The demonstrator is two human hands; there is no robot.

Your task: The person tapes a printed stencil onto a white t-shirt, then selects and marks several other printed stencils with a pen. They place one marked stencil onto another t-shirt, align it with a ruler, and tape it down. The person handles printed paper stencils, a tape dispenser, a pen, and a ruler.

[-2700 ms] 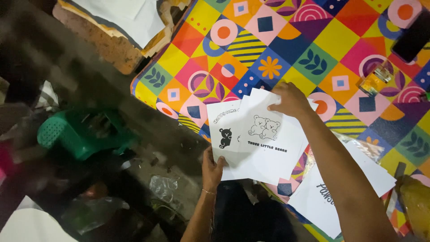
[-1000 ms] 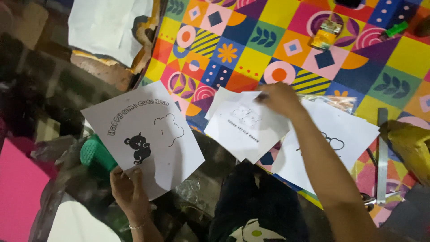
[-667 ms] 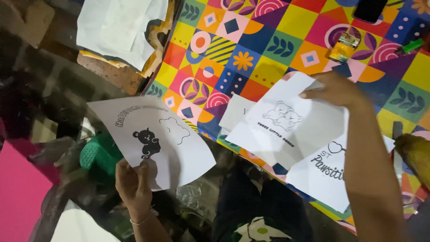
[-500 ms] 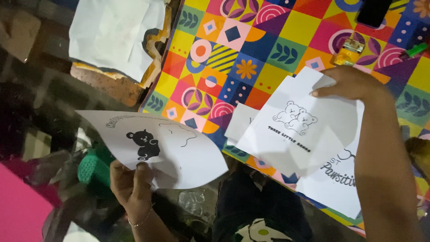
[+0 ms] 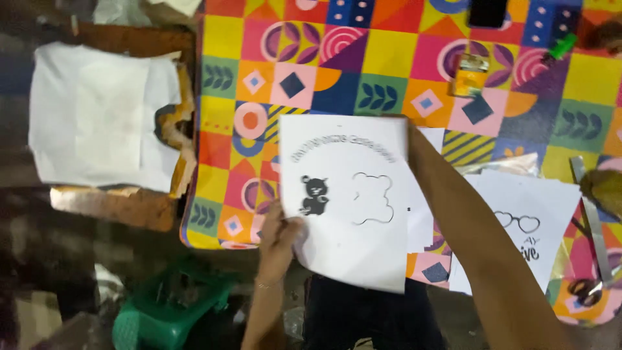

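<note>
**Hands hold one printed sheet over the patterned tabletop**

Left hand (image 5: 280, 236) pinches the lower left edge of a white sheet (image 5: 346, 194) printed with a dark bear and an outline. Right hand is hidden behind that sheet's top right corner, so its grip cannot be told; only the forearm (image 5: 479, 246) shows. Gripped by one edge, the sheet could bend or crease. Right of the forearm lies one sheet with glasses (image 5: 525, 227); a pile of paper (image 5: 97, 116) sits far left, count unclear.
</note>
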